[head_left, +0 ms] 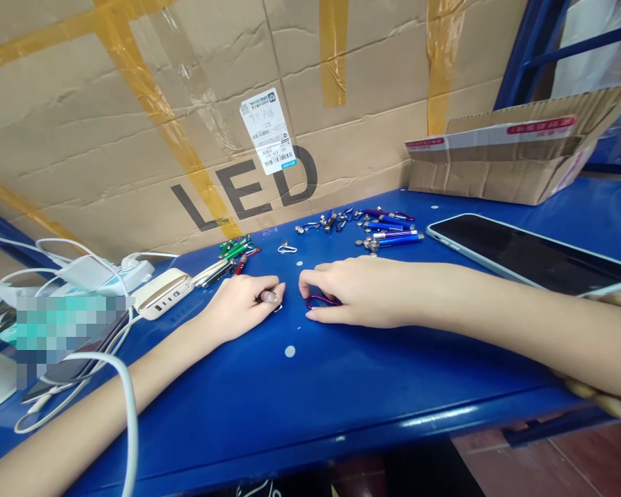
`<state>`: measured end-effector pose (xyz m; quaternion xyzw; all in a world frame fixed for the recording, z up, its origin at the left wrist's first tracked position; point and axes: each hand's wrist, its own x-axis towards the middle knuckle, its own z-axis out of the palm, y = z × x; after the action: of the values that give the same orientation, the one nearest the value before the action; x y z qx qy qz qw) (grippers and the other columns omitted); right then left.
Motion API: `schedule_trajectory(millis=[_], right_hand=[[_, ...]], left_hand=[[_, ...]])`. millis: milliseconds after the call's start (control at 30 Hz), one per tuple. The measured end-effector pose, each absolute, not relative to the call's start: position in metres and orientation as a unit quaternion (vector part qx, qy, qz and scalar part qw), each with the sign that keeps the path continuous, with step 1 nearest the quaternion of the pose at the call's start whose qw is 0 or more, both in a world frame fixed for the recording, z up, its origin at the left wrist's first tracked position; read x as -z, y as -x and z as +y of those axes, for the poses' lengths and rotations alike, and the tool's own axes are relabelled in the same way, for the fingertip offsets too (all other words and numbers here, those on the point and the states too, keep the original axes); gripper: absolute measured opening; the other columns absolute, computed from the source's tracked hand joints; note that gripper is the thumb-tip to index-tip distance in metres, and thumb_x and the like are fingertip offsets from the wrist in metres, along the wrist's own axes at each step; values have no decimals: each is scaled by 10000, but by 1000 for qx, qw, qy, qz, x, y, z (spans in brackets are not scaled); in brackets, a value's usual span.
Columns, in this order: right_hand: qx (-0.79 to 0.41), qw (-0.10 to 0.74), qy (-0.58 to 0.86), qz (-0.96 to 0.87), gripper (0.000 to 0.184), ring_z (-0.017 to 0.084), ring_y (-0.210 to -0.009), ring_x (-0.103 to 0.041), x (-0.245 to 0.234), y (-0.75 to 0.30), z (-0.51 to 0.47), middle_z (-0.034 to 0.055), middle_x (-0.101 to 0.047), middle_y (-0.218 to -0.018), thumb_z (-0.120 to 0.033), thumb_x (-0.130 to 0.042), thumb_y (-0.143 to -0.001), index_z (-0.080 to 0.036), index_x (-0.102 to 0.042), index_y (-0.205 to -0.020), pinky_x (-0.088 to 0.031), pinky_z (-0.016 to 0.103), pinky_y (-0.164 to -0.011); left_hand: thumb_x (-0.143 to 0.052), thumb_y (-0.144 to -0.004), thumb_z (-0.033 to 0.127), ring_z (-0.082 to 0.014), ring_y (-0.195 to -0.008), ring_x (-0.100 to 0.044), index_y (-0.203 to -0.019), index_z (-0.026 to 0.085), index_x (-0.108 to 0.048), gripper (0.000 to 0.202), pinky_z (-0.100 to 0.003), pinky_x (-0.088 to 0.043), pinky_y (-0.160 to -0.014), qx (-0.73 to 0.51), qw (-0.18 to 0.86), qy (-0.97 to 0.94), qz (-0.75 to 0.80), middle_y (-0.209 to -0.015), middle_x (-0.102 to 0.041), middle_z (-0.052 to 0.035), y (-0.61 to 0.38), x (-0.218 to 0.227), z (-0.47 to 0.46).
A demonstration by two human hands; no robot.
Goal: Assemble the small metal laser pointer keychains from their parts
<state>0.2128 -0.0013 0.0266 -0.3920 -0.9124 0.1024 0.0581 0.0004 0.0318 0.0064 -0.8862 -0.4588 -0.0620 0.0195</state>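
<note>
My left hand (243, 304) rests on the blue table (300, 407), fingers curled around a small metal-tipped pen-like piece (269, 297). My right hand (357, 293) lies beside it, thumb and fingers pinched on a purple carabiner clip (321, 301). Both hands meet near the table's middle. Behind them lie a silver clip (286, 248), a cluster of blue and purple mini pens (390, 231) and a bunch of green, red and silver ones (228, 262).
A tablet (533, 255) lies at the right. A folded cardboard box (501, 159) stands behind it. A large "LED" carton (186, 103) walls the back. A power bank (163, 292), chargers and white cables (127, 407) crowd the left.
</note>
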Motion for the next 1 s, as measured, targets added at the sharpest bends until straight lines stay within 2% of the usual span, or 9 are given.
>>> schedule_trajectory(millis=[667,1000], right_hand=[[-50,35,402,-913,327,164,-731,-570,-25,-210,-5,54,-603,-1010,-410,-418,-850,-211,-529,-1085,-389,282,-626],[-43,35,405,-913,334,161,-716,-571,-26,-210,-7,58,-607,-1010,-415,-421,-845,-205,-541,-1075,-389,276,-598]], left_hand=[[-334,-829,368,-71,-433,-350,-551,178,-376,339,-194,-252,-469,74,44,891,-446,-451,-377,55,0,-5,33],[-334,-831,371,-72,-446,-347,-552,179,-371,341,-196,-262,-479,74,36,887,-454,-464,-395,54,-1,-6,32]])
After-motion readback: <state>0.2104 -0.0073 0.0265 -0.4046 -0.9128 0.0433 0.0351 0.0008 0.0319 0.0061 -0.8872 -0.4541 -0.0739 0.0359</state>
